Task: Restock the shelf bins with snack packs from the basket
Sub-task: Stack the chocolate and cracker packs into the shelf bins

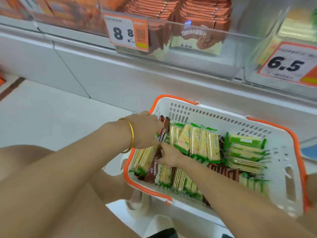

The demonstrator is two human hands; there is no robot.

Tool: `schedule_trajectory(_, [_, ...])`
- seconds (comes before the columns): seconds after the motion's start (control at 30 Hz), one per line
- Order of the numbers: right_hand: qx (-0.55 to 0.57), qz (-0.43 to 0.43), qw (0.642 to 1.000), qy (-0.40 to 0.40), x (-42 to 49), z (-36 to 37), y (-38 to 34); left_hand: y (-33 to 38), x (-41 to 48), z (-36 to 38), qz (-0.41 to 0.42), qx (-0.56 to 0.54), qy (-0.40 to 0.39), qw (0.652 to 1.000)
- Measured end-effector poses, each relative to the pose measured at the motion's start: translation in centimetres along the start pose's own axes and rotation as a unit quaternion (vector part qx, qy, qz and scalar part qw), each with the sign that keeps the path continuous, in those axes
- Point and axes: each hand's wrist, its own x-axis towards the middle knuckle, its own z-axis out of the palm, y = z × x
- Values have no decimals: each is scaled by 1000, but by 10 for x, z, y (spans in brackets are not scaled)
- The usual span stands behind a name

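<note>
Both my forearms reach forward and down into the basket (188, 109), which sits low in front of me, below the shelf. My left hand (145, 129), a gold bangle (131, 135) on its wrist, is at the basket's far left corner. Its fingers are curled round a few upright brown packs (164, 127) and hold them standing on end against the basket wall.

My right arm crosses the basket from the near right, over the packs. My right hand (170, 155) lies just below the left one, fingers pointing left and touching a long brown pack (154, 164) that slants among the others. I cannot tell whether those fingers close round it or only rest on it.

The basket is white slotted plastic with orange handles along its rim. It is packed with green-and-yellow cracker packs (202, 143), some standing in rows and some stacked flat at the right, with more brown wrappers showing between them.

Above, a clear shelf bin (240, 48) holds stacked orange-brown snack packs (197, 16), with a price tag reading 8.8 (127, 32) clipped to its front. To its right is another clear bin (257, 54) with a 6.5 tag (288, 66). Its contents are blurred. Below the bins runs the shelf's plain white base (103, 71), and the floor (51, 114) is pale tile. My bare leg (25, 160) shows at the lower left.
</note>
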Motion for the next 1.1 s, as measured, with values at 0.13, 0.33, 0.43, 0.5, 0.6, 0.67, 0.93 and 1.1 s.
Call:
schedule_trajectory(0.13, [3, -3, 1000, 20, 7, 4, 8, 0, 7, -5, 3, 30, 3, 1000])
schedule_trajectory(0.33, [-87, 5, 996, 7, 2, -13, 25, 6, 14, -11, 16, 18, 2, 1000])
schedule_trajectory(0.43, [-45, 30, 999, -4, -13, -37, 37, 7, 17, -12, 19, 22, -2, 1000])
schedule_trajectory(0.5, [20, 49, 999, 11, -28, -55, 46, 9, 19, -14, 25, 16, -10, 1000])
schedule_trajectory(0.6, [99, 71, 992, 40, -53, -84, 54, 15, 26, -19, 36, 0, -9, 999])
schedule_trajectory(0.67, [143, 59, 986, 58, -71, -102, 54, 19, 31, -23, 46, -14, 7, 999])
schedule_trajectory(0.93, [320, -103, 932, 134, -127, -154, 6, 31, 36, -55, 52, -170, 78, 981])
schedule_trajectory(1.1, [133, -145, 951, 238, -165, -185, -47, 10, 20, -86, 69, -317, 164, 932])
